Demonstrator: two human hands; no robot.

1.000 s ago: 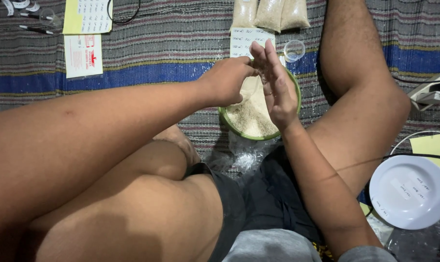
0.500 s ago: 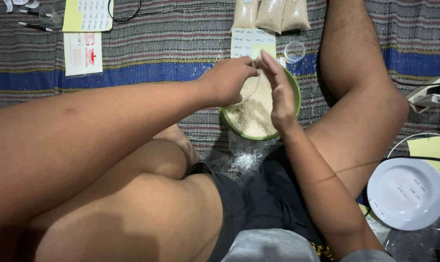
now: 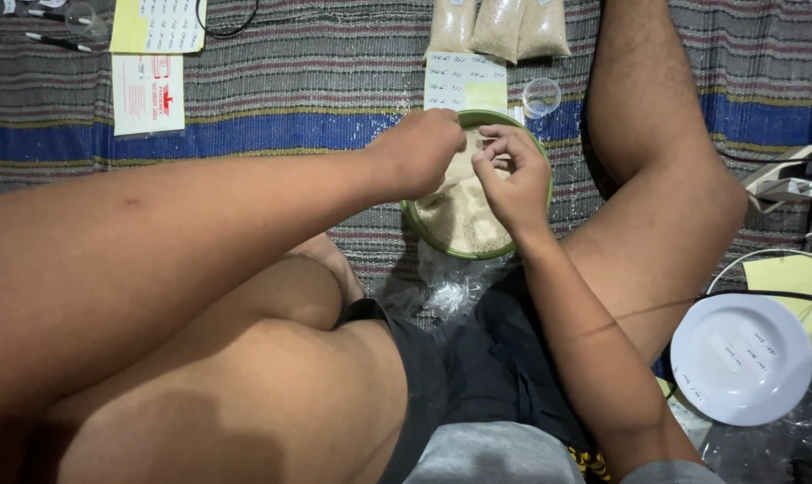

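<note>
Left hand is curling into a loose fist over the near-left rim of the green bowl; whether it is pinching any grain, I cannot tell. Right hand is hovering over the grain, fingers bent, thumb and forefinger nearly meeting; contents not visible. Both hands are sitting directly above the bowl, which is resting on the striped mat between the person's legs. Neither is clearly nearer.

Beyond the bowl: a clear cup, a paper slip, grain bags. White lid far right.

Against earlier frames: the right hand was raised, fingers extended; it is now lowering and closing.
</note>
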